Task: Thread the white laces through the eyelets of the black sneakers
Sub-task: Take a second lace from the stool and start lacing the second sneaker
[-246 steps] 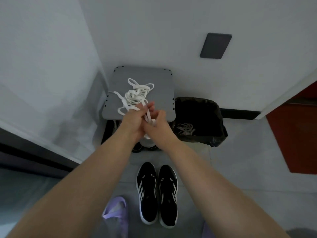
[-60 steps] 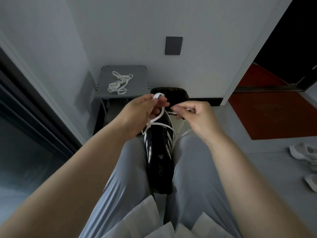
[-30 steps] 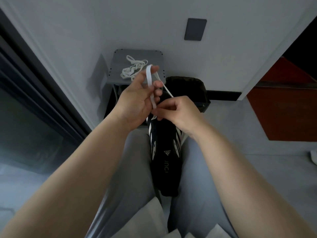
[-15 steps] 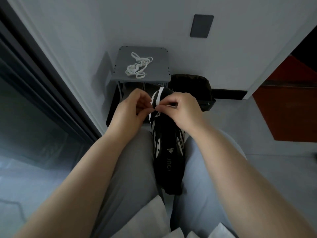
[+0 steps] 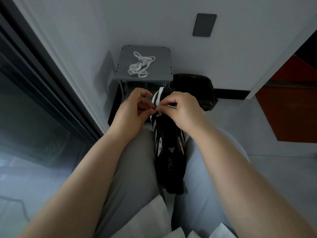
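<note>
A black sneaker [image 5: 169, 152] with white stripes lies wedged between my thighs, toe pointing away from me. A white lace [image 5: 158, 97] runs over its toe end. My left hand [image 5: 130, 110] and my right hand [image 5: 181, 109] meet above the front eyelets, and the fingertips of both pinch the lace there. The eyelets under my fingers are hidden. A second white lace [image 5: 139, 67] lies bundled on the grey stool [image 5: 161, 66] ahead.
A black bin bag [image 5: 193, 88] stands right of the stool against the white wall. A dark glass door frame [image 5: 42, 78] runs along the left. Red floor [image 5: 291, 100] shows through the doorway at right. White paper [image 5: 154, 219] lies on my lap.
A second ago my left hand held the lace up high above the sneaker. Both hands have since come down to the toe end and pinch the lace close to the shoe.
</note>
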Available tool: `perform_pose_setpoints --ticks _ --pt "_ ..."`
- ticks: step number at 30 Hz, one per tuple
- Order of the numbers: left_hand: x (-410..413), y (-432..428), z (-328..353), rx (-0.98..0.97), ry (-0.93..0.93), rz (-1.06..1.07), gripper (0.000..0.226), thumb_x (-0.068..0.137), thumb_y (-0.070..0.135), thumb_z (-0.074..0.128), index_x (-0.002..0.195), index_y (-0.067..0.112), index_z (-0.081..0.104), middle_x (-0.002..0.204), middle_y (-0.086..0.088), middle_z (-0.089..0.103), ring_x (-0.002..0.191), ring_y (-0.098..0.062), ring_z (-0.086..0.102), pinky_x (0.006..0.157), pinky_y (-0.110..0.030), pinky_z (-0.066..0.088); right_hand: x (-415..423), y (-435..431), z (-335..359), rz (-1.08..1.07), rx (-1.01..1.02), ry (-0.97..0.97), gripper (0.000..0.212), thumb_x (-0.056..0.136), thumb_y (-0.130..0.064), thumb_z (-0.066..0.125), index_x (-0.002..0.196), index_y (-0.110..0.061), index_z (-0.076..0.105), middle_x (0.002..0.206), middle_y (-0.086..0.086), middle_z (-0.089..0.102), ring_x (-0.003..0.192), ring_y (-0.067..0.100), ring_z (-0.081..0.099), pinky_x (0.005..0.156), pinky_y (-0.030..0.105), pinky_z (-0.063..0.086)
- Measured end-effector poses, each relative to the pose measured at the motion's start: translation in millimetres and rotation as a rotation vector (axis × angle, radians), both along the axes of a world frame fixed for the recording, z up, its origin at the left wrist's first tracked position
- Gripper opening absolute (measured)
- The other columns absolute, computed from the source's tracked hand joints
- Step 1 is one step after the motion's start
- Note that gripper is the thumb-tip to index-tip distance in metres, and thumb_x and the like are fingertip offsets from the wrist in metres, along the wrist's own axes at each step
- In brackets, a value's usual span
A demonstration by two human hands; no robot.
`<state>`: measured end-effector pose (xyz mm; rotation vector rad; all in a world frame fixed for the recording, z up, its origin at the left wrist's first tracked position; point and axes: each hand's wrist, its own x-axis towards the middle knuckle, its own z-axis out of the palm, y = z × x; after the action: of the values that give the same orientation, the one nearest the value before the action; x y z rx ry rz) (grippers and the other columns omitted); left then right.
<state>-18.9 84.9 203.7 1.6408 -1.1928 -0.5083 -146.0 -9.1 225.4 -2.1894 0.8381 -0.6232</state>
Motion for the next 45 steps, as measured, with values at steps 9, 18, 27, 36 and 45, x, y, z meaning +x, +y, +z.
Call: perform_pose_setpoints --ticks 9,18,27,36,45 --pt "-2 -7 1 -0.093 -0.435 -0.086 0.057 0.077 -0.001 0.068 0.128 0.018 0.052 0.116 0.011 0.046 0.103 -0.010 0.049 0.087 -0.018 0.038 1 1 -2 -0.058 0.130 -0.035 0.011 0.073 -0.019 0.078 0.070 -0.022 0.069 0.061 -0.015 0.060 0.055 -0.011 0.054 0.057 0.005 0.038" --pt "5 -4 2 -0.105 -0.468 -0.034 0.012 0.080 0.009 0.061 0.091 0.006 0.067 0.085 0.002 0.062 0.080 -0.005 0.053 0.071 -0.008 0.038 -22 9 4 -0.063 0.037 0.184 0.004 0.079 -0.024 0.065 0.077 -0.027 0.065 0.074 -0.012 0.065 0.078 0.007 0.063 0.076 0.031 0.052" --pt "0 2 5 -0.058 -0.340 -0.033 0.020 0.081 -0.004 0.060 0.096 0.009 0.058 0.081 0.005 0.065 0.080 -0.005 0.062 0.075 -0.017 0.049 -17 22 4 -0.057 -0.019 0.313 0.015 0.076 -0.035 0.073 0.086 -0.024 0.069 0.058 -0.016 0.047 0.070 0.006 0.053 0.068 0.025 0.047" --pt "2 5 8 0.009 -0.434 -0.021 0.017 0.085 -0.002 0.056 0.097 0.010 0.054 0.085 0.003 0.069 0.082 -0.007 0.062 0.070 -0.005 0.038 -10 22 -11 -0.107 0.175 0.123 0.011 0.073 -0.025 0.077 0.082 -0.023 0.072 0.069 -0.010 0.064 0.070 0.009 0.063 0.064 0.023 0.047" --pt "7 5 21 0.102 -0.463 -0.083 0.026 0.084 0.001 0.059 0.092 0.019 0.042 0.081 0.008 0.065 0.067 0.005 0.053 0.062 -0.004 0.036 -4 32 -10 -0.155 0.575 -0.164 0.019 0.072 0.001 0.075 0.073 -0.017 0.069 0.073 0.004 0.068 0.070 0.016 0.064 0.078 0.034 0.054"
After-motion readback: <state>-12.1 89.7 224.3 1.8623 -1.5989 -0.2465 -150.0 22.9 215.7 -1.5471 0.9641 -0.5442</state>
